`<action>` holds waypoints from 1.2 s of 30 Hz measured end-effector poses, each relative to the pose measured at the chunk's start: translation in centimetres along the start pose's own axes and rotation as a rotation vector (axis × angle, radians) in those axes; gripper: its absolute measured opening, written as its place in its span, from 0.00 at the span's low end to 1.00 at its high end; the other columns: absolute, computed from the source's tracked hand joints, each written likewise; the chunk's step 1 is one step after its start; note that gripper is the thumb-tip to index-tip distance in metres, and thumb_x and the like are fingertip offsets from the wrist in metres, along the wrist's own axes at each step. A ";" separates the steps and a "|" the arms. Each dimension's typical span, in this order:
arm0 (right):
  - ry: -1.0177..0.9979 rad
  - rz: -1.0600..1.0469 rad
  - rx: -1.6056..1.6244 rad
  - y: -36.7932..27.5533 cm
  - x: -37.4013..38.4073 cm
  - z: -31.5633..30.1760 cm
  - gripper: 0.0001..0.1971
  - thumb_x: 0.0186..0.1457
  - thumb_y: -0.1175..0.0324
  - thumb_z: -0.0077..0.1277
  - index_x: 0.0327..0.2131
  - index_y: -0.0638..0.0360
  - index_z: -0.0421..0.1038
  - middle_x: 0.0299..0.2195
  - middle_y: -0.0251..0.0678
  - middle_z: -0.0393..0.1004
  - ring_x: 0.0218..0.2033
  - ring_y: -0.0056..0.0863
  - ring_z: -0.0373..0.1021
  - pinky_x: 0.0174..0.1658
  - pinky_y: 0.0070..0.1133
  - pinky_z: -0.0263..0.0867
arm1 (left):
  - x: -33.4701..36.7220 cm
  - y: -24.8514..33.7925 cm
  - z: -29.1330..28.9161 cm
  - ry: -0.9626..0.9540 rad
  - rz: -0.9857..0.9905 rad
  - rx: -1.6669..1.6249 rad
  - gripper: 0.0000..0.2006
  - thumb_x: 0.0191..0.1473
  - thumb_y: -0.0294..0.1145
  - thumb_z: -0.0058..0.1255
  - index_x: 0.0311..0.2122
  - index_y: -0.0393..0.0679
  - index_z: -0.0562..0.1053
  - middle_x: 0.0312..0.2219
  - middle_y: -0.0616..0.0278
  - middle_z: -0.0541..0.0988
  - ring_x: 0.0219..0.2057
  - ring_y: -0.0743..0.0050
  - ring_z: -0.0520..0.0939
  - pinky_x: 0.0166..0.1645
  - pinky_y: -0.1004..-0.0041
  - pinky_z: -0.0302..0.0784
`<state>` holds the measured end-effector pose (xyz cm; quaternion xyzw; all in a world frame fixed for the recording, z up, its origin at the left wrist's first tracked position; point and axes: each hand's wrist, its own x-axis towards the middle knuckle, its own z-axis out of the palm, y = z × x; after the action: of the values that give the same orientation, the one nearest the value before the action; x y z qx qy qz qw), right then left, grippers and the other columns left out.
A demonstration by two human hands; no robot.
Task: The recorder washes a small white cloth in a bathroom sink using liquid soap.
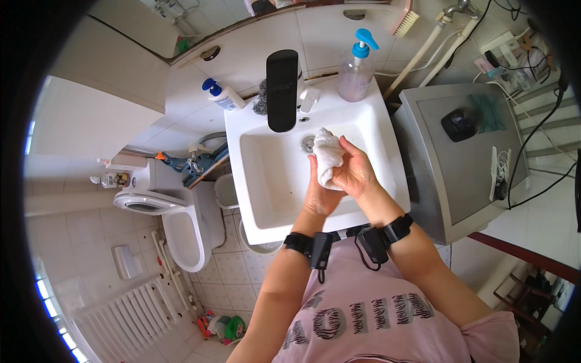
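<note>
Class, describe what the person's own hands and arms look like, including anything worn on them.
The left hand and right hand are ungloved. Each forearm wears a black strap carrying a boxy black device with a dark cord. A short pink sleeve shows on the right arm.

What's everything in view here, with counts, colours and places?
Sink: one, white, centre
Faucet: one, black top, sink's back
Cloth: one, white, above the sink
Pump bottle: one, clear and blue, back right
Smaller bottle: one, white and blue, back left
Scrubber: one, grey, left of faucet
Brush: one, pink, top right
Toilet: one, white, left
Tubs: two, whitish, low, left of sink
Radiator: one, white, lower left
Boxy unit: one, grey, right of sink
Cables: several, black and white, right
Small clutter: several, mixed colours, edges
Wristbands: two, black, lower centre
Shirt: one, pink, bottom
Left hand: one, bare, holding the cloth
Right hand: one, bare, holding the cloth
</note>
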<state>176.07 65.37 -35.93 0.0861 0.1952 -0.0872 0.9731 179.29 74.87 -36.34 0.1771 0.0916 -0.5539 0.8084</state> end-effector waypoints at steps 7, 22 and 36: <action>0.129 -0.284 -1.051 0.0 -0.8 -1.1 0.17 0.50 0.75 0.41 0.45 0.66 0.60 0.42 0.43 0.65 0.43 0.33 0.65 0.44 0.23 0.64 | 1.8 1.1 -1.7 0.133 0.214 -0.138 0.27 0.51 0.59 0.34 0.45 0.47 0.65 0.41 0.62 0.71 0.46 0.64 0.69 0.53 0.64 0.61; 0.016 -0.898 -2.137 1.3 -0.5 -0.1 0.11 0.45 0.58 0.49 0.25 0.55 0.69 0.27 0.42 0.70 0.29 0.42 0.68 0.35 0.30 0.63 | 2.7 1.5 -0.3 0.485 0.011 0.002 0.17 0.53 0.50 0.36 0.32 0.47 0.66 0.27 0.65 0.71 0.28 0.69 0.74 0.30 0.72 0.69; -0.133 -0.775 -2.313 5.0 -1.2 0.7 0.10 0.45 0.61 0.49 0.23 0.58 0.69 0.25 0.41 0.69 0.28 0.42 0.68 0.31 0.31 0.63 | 1.9 2.5 -7.6 -0.485 0.024 -0.162 0.18 0.57 0.48 0.28 0.42 0.48 0.63 0.32 0.65 0.70 0.35 0.70 0.71 0.44 0.72 0.66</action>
<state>176.26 70.23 -34.20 -0.8988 0.1203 -0.1507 0.3936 182.70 76.98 -43.58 -0.0250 -0.0631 -0.5614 0.8247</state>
